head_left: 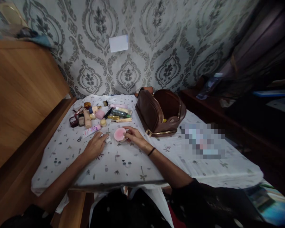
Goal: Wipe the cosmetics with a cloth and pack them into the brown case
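A round container with a pink top [120, 135] is held at its right edge by the fingers of my right hand [135, 138], over the middle of the cloth. Just left of it, my left hand [95, 146] has its fingers closed on a crumpled white tissue [106, 138]. Beyond my hands lie several cosmetics, among them a beige tube [87, 119], a pink sponge [100, 114] and a white and pink tube [91, 130]. Behind my right hand stands a brown bag [150, 110] with its zipped top open.
A patterned white cloth [133, 167] covers the table. On its right is a pixelated flat item [201, 142]. A wooden cabinet [26, 91] borders the left side; a clear bottle [209, 86] leans at the back right. Patterned wallpaper rises behind.
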Tool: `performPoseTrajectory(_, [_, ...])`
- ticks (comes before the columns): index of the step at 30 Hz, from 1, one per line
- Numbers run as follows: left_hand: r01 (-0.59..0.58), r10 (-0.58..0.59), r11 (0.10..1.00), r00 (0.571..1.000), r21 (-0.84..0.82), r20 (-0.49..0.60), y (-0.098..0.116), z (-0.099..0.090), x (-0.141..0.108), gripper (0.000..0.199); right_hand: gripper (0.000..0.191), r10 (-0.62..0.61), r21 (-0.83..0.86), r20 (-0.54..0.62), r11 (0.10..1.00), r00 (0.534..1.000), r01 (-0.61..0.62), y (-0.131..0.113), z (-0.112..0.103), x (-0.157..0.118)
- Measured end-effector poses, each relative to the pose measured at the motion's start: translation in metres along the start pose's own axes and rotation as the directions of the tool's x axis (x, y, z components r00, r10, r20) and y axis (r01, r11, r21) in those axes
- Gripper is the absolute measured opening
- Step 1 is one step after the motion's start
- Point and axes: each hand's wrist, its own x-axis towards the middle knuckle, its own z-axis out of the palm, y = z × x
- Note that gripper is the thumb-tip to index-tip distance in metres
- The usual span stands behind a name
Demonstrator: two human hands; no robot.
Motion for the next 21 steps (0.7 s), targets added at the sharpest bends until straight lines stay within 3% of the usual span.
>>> performPoseTrajectory(5, [-0.010, 0.009, 1.000, 0.996, -0.008, -0.085, 0.000, 0.004, -0.008, 0.043, 0.051, -0.022, -0.004, 0.056, 1.000, 0.998, 0.022, 0.007, -0.002, 0.002])
performPoseTrajectory(8, [0.007, -0.008, 1.000, 0.996, -0.012, -0.086, 0.000, 0.007, -0.005, 0.033, 0.065, -0.069, -0.012, 0.092, 0.997, 0.993, 0.070, 0.013, -0.002, 0.003])
performPoseTrajectory(12, [-0.007, -0.020, 0.980, 0.991, -0.198, -0.132, -0.001, 0.000, 0.009, 0.026, 0.083, -0.186, -0.064, 0.094, 0.979, 0.978, 0.193, 0.020, 0.000, 0.004])
performPoseTrajectory(17, [-0.061, -0.021, 0.939, 0.972, -0.338, -0.234, 0.015, -0.014, 0.027, 0.021, 0.083, -0.237, -0.158, 0.079, 0.956, 0.968, 0.247, 0.024, 0.002, 0.004])
performPoseTrajectory(21, [-0.144, 0.058, 0.945, 0.957, -0.292, -0.284, 0.031, -0.004, 0.035, 0.025, 0.082, -0.242, -0.183, 0.064, 0.951, 0.968, 0.250, 0.023, 0.002, 0.004])
